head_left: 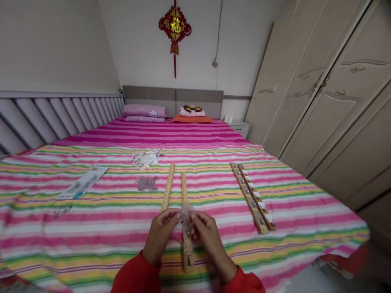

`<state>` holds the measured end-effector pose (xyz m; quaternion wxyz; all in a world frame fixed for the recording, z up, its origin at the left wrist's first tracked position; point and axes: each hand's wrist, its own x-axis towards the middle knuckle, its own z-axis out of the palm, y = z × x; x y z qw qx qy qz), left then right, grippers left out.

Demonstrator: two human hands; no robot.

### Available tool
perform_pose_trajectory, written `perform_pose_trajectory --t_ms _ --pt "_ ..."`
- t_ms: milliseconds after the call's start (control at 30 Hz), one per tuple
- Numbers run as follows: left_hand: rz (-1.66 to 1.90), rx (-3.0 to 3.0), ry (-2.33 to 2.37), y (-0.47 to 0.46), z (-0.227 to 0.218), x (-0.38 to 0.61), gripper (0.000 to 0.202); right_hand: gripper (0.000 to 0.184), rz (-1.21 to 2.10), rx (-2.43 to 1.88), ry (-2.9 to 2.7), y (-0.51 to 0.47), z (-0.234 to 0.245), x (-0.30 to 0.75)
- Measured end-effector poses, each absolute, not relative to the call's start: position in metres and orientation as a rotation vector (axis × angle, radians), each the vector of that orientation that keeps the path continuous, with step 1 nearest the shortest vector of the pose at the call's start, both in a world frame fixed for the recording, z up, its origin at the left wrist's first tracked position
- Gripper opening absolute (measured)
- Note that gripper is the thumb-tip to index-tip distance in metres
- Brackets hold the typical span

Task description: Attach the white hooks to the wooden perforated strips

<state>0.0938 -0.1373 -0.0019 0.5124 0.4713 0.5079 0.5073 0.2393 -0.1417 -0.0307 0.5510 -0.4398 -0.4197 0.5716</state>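
My left hand (pixel 161 231) and my right hand (pixel 207 232) meet above a narrow wooden strip (pixel 188 260). Between their fingertips they pinch a small clear plastic piece (pixel 185 213), blurred, with something shiny on it that I cannot make out. The strip beneath runs lengthwise away from me, and small metal bits show on its near end. Just left of it lies a second wooden strip (pixel 168 187) with rows of small holes, its near end hidden behind my left hand.
Two more strips (pixel 252 197) bearing metal pieces and white discs lie to the right. On the left are a clear packet (pixel 84 183), thin wire-like loops (pixel 62 209), a heap of clear plastic pieces (pixel 147 183) and white cards (pixel 143 159). Everything rests on a striped bedspread (pixel 116 244).
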Motion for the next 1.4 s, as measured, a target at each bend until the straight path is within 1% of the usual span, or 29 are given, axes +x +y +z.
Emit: perform_pose_trajectory --t_ms 100,167,233,333,500,700,800,900,1067,1167,1267,1333,1400 --pt "1.165 1.29 1.252 -0.135 -0.001 0.089 0.031 0.039 1.084 -1.045 -1.009 -0.14 -0.023 0.247" --pt "1.107 1.437 1.27 -0.133 -0.001 0.086 0.027 0.027 0.975 -1.032 -1.111 -0.139 -0.017 0.251" --pt "1.051 1.544 1.268 -0.131 0.0 0.085 0.023 0.016 0.961 -1.011 -1.225 -0.139 -0.014 0.254" --pt "1.011 1.551 1.246 -0.13 0.003 0.085 0.022 0.009 1.006 -1.011 -1.273 -0.139 -0.016 0.255" --pt "1.015 1.439 1.189 -0.129 0.001 0.087 0.023 0.015 1.145 -1.03 -1.18 -0.136 -0.03 0.253" --pt "1.133 1.152 1.181 -0.13 -0.01 0.088 0.027 0.035 1.247 -1.017 -0.91 -0.132 -0.035 0.253" --pt "1.23 1.05 1.21 -0.128 -0.015 0.091 0.032 0.041 1.355 -1.019 -0.854 -0.134 -0.037 0.249" --pt "1.266 1.024 1.229 -0.127 -0.016 0.096 0.035 0.039 1.435 -1.01 -0.818 -0.136 -0.038 0.243" --pt "1.306 1.1 1.232 -0.121 -0.014 0.103 0.037 0.033 1.399 -0.954 -0.726 -0.125 -0.031 0.242" --pt "1.361 1.319 1.344 -0.116 -0.024 0.099 0.032 0.03 1.324 -0.935 -0.675 -0.111 -0.027 0.255" --pt "1.314 1.844 1.399 -0.113 -0.043 0.094 0.024 0.028 1.256 -0.936 -0.641 -0.099 -0.025 0.269" --pt "1.193 2.17 1.389 -0.112 -0.058 0.094 0.027 0.026 1.252 -0.943 -0.658 -0.093 -0.026 0.276" --pt "1.06 2.367 1.442 -0.111 -0.069 0.096 0.032 0.025 1.256 -0.955 -0.691 -0.088 -0.028 0.278"
